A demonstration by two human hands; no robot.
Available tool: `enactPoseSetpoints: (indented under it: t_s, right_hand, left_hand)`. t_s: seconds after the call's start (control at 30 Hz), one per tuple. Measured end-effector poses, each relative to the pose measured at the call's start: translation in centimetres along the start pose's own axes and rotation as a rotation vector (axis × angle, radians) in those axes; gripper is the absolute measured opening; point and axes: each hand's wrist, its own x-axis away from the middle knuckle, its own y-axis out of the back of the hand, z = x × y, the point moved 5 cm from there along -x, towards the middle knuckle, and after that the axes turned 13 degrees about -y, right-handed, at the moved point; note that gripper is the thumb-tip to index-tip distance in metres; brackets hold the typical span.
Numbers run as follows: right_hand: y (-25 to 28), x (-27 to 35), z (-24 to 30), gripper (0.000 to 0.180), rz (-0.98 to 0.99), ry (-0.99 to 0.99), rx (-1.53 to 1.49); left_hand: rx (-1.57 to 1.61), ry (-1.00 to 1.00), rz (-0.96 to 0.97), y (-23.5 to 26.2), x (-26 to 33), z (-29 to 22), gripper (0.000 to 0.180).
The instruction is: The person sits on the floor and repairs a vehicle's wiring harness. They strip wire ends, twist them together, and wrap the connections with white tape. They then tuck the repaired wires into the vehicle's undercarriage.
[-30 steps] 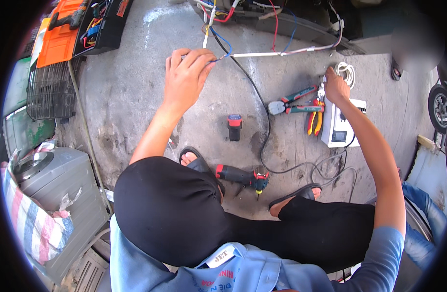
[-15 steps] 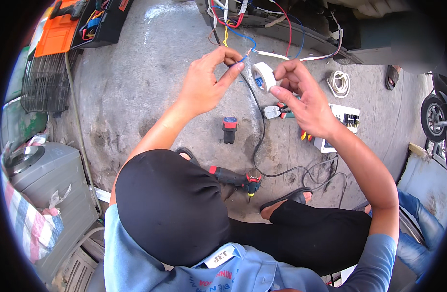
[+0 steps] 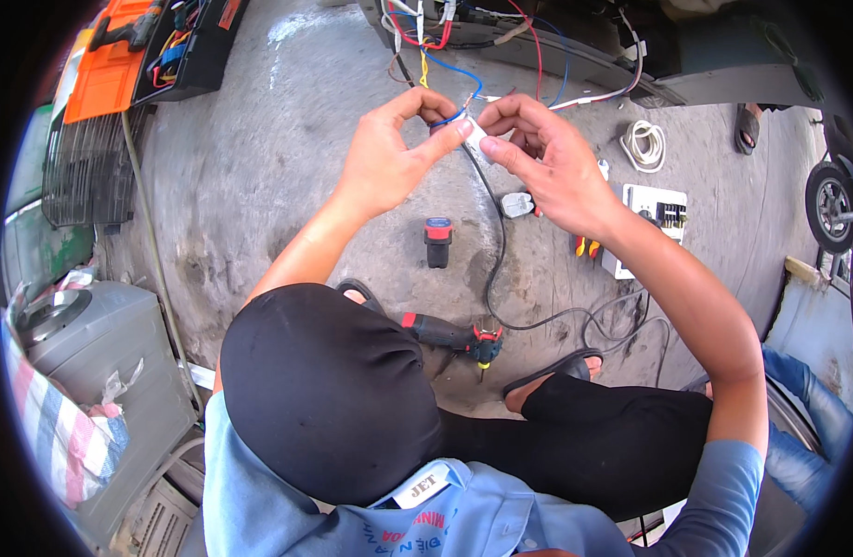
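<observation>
My left hand (image 3: 384,167) is closed in a pinch on a blue wire (image 3: 465,72) that comes down from the wiring at the top. A short twisted stretch of bare copper shows just beyond the fingertips. My right hand (image 3: 561,176) grips a roll of white tape (image 3: 476,139) between thumb and fingers. The roll is edge-on against the wire, and its rim meets my left thumb. Whether any tape is stuck to the wire is hidden by the fingers. Red, white and yellow wires (image 3: 424,70) hang from the dark metal housing (image 3: 593,65).
On the concrete floor are a red-and-black battery pack (image 3: 437,243), a cordless drill (image 3: 445,336), pliers (image 3: 517,204), a white box with breakers (image 3: 644,200) and a coiled white cable (image 3: 644,147). A black cable (image 3: 503,269) runs among them. An orange toolbox (image 3: 101,84) lies far left.
My right hand has brought the tape roll left against the wire and turned it edge-on. The left hand keeps its pinch on the wire.
</observation>
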Motion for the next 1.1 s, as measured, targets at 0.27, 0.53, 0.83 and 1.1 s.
enactPoseSetpoints:
  t_s: [0.27,0.53,0.83,1.1]
  right_hand:
    - [0.1,0.2,-1.2,0.03,-0.036,-0.043,-0.053]
    - [-0.8,0.5,-1.4,0.033,0.05,-0.121,-0.066]
    - [-1.9,0.4,-2.5,0.04,0.044,-0.378,-0.452]
    - [-1.9,-0.2,-3.7,0.042,0.132,-0.442,-0.461]
  left_hand:
    - [-0.033,0.097,0.013,-0.5,-0.1,-0.1,0.028]
    - [0.073,0.085,0.008,-0.5,1.1,1.6,0.029]
    - [0.439,0.114,-0.004,-1.4,2.0,1.2,0.024]
    - [0.21,0.087,0.033,-1.2,2.2,1.4,0.019]
